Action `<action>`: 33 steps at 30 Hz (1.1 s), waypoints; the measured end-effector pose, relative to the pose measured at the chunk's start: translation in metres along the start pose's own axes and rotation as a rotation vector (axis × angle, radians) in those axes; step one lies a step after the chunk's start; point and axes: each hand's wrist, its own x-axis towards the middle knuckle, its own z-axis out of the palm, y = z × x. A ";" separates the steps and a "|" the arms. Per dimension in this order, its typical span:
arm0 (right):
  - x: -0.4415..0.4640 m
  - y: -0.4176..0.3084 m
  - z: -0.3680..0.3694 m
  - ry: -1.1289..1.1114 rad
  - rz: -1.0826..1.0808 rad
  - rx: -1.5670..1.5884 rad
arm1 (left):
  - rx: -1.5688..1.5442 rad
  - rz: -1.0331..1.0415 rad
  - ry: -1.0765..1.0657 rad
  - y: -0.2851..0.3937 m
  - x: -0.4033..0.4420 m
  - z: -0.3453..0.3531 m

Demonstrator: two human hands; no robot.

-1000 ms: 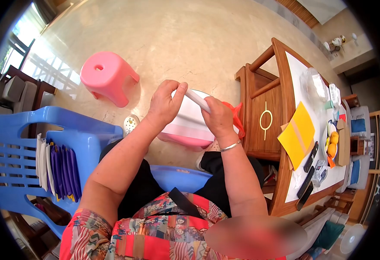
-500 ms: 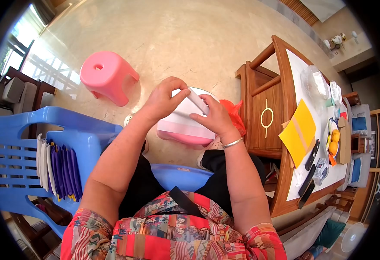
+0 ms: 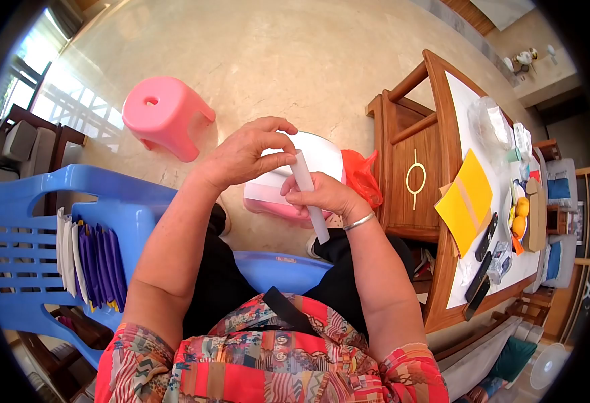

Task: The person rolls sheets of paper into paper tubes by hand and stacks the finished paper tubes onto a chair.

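Observation:
A narrow whitish roll [image 3: 306, 183] is held between my hands, its lower end pointing down toward my right knee. My left hand [image 3: 255, 149] pinches the roll's upper end between thumb and fingers. Lower down, my right hand [image 3: 323, 195] wraps its thumb and fingers round the middle of the roll; a silver bangle is on that wrist. Behind both hands stands a pink stool [image 3: 278, 209] with white sheets [image 3: 322, 156] on its top. A red plastic bag [image 3: 362, 176] lies to the right of this stool.
Another pink stool [image 3: 164, 114] stands on the floor at upper left. On the left, a blue plastic chair [image 3: 117, 201] bears folded purple [image 3: 103, 262] and white cloths. The wooden table [image 3: 447, 127] at right holds a yellow envelope [image 3: 465, 201], remotes, oranges and plastic packs.
The roll has swung from a slant to a steeper position and more of its length shows below my right hand. My right hand has moved down and closed round it.

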 end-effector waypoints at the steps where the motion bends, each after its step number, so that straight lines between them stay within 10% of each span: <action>1: 0.000 -0.001 0.001 0.003 0.004 -0.015 | 0.001 -0.011 -0.003 0.000 0.000 0.000; 10: -0.001 -0.004 0.001 0.165 -0.060 -0.126 | -0.127 -0.079 0.002 0.008 -0.002 0.001; 16: -0.001 -0.010 0.001 0.296 -0.219 -0.002 | -0.036 0.223 0.546 0.014 0.008 0.017; 33: 0.012 0.006 -0.002 0.432 -0.450 -0.122 | 0.211 0.291 0.472 0.019 0.009 0.037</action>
